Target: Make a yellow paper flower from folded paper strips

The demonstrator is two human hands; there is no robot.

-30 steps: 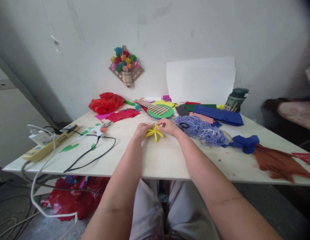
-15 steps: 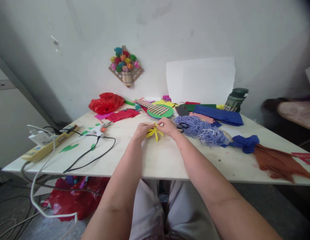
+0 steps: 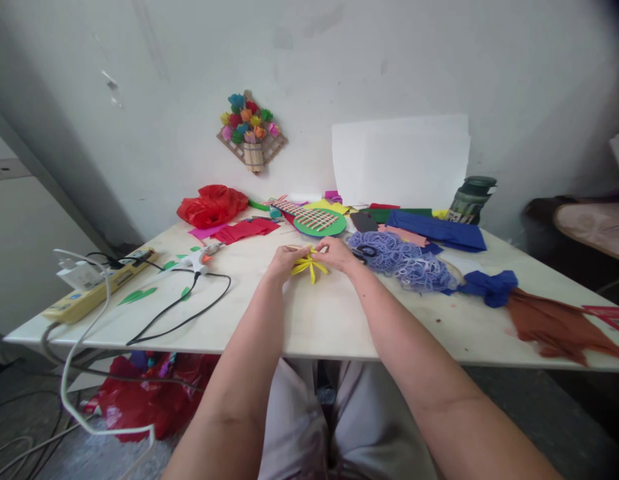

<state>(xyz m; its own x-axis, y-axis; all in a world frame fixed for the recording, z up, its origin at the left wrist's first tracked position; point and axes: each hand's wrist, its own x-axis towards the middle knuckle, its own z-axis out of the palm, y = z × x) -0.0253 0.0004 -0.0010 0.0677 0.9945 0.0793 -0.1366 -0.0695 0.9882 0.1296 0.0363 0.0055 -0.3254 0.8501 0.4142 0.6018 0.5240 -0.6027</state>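
"How were the arms held?"

"Both stretched up from the bottom edge of the frame, slanting inward until the hands came close together near the centre. The left hand (image 3: pixel 285 260) pinched one side of a yellow piece (image 3: pixel 310 266), and the right hand (image 3: pixel 335 255) pinched it from the other side, wrist bent inward."

"What did it look like?"

"Bright, with narrow strips fanning downward, just below mid-frame. Whether it touched the pale table (image 3: pixel 332 323), I couldn't tell."
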